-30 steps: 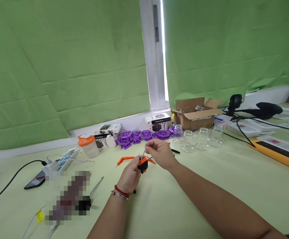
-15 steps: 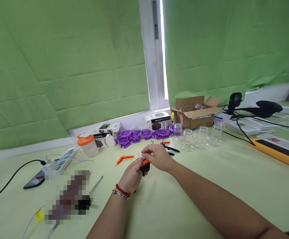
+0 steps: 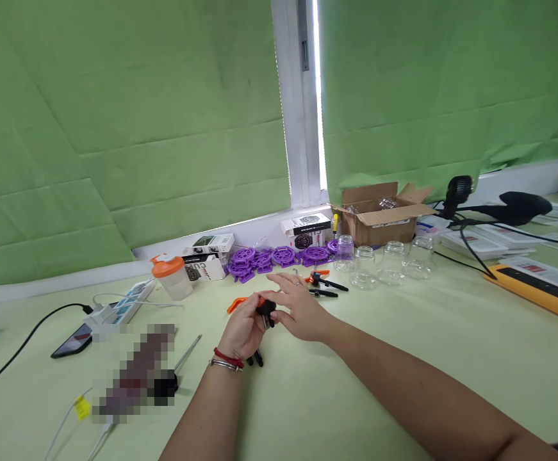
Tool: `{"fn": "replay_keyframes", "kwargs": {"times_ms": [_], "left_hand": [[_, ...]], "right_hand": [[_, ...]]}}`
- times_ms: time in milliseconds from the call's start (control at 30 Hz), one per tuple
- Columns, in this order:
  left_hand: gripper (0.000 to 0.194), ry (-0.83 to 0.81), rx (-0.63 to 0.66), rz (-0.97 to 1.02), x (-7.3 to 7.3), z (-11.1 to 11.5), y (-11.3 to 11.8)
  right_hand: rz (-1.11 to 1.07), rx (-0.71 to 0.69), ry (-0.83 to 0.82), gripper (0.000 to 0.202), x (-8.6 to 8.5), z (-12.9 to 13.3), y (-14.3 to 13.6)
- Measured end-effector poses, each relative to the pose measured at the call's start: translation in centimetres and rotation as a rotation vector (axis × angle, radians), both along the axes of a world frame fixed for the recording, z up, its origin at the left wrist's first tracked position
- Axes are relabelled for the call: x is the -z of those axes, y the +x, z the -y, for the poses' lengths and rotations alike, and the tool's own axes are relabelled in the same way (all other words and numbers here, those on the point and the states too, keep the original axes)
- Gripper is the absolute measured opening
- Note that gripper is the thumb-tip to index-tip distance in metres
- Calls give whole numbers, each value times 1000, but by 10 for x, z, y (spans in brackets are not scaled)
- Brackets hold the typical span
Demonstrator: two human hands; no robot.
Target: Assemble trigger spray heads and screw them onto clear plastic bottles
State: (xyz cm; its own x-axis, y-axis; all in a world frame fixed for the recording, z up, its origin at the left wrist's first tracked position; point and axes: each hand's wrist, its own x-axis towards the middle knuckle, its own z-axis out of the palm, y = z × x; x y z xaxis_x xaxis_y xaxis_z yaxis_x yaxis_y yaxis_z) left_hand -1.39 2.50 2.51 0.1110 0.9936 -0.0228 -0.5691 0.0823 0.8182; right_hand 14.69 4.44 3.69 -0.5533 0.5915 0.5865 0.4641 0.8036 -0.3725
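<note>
My left hand (image 3: 245, 330) is closed around a small black-and-orange part (image 3: 266, 307); its exact kind is partly hidden by my fingers. Black leg-like ends (image 3: 255, 358) show below that hand. My right hand (image 3: 302, 308) is at the part's right side, fingers stretched out and spread, thumb close to or touching it. Just behind my left fingers lies a loose orange bent handle (image 3: 235, 304). Beyond my right hand are black-and-orange pieces (image 3: 327, 282) with black rod-like ends.
Purple plastic wheel-like parts (image 3: 283, 256) line the back, beside small boxes (image 3: 206, 266). Several clear jars (image 3: 365, 272) stand before a cardboard box (image 3: 379, 227). Left are an orange-lidded cup (image 3: 173, 282), a power strip (image 3: 132, 304), a phone (image 3: 72, 342) and a screwdriver (image 3: 188, 352).
My right hand has opened from a pinch above the part and lowered to its right side. My left hand has shifted slightly left and turned the part.
</note>
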Motion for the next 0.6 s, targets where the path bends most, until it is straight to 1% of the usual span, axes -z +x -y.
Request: {"fn": "replay_keyframes", "kwargs": {"times_ms": [67, 100, 133, 200, 233, 300, 367, 433, 500, 600], "left_hand": [[19, -39, -76, 78, -3, -5, -9], [19, -53, -145, 111, -3, -8, -15], [20, -58, -210, 141, -4, -11, -19], [23, -79, -306, 194, -4, -16, -27], [24, -89, -338, 217, -3, -17, -30], [22, -117, -388, 254, -3, -20, -31], [20, -144, -426, 277, -2, -21, -31], [19, -158, -445, 289, -2, -21, -30], [20, -167, -437, 296, -2, -22, -30], [23, -183, -401, 302, -1, -22, -32]], "right_hand": [[-42, 54, 55, 26, 4, 8, -7], [-41, 66, 33, 23, 8, 13, -13], [-11, 68, -24, 21, 13, 18, -20], [109, 70, -215, 20, 24, 27, -35], [156, 106, -301, 29, 30, 30, -43], [258, 176, -397, 39, 39, 32, -55], [317, 223, -423, 38, 44, 30, -60], [344, 248, -419, 28, 44, 25, -59], [353, 264, -413, 18, 44, 20, -53], [322, 287, -431, 13, 47, 10, -41]]}}
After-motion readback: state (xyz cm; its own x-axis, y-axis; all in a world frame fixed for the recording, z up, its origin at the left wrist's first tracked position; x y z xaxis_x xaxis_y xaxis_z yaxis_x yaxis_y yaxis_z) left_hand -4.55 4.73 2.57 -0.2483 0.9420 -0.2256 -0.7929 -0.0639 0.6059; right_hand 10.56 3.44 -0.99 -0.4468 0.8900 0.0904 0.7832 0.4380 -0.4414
